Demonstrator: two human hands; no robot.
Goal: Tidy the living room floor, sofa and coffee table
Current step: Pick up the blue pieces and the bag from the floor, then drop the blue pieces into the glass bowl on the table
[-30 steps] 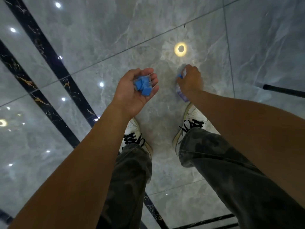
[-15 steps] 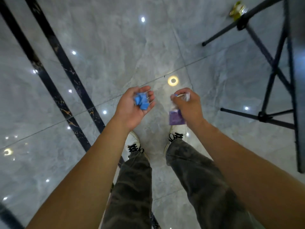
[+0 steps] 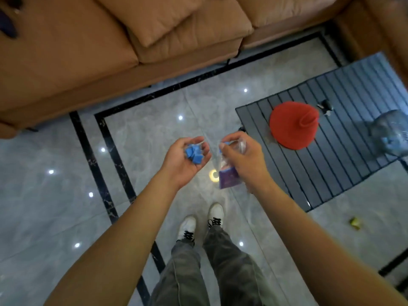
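- Standing on the grey marble floor (image 3: 55,206), the person holds both hands out in front, close together but not touching
- The left hand (image 3: 184,164) is palm up, its fingers curled in to cup a small heap of blue pieces (image 3: 193,154) that rest on the fingers and palm
- The right hand (image 3: 242,160) pinches the top of a clear plastic bag (image 3: 228,180) between thumb and curled fingers; the bag hangs below the hand, with a purple card in its lower part
- A bit of blue shows at the right thumb tip, by the mouth of the bag; I cannot tell whether it is inside the bag
- A brown sofa (image 3: 66,51) runs along the far side, with a loose cushion (image 3: 150,16) lying on its seat
- A dark slatted coffee table (image 3: 331,173) stands to the right, and a red hat (image 3: 293,127) lies on its left part
- Farther right on the table are a small black and white item (image 3: 325,106) and a blurred blue-grey thing (image 3: 390,133) at the edge of view
- A small yellow scrap (image 3: 354,223) lies on the floor just beside the table's near edge
- White shoes (image 3: 187,226) with black laces point toward the sofa
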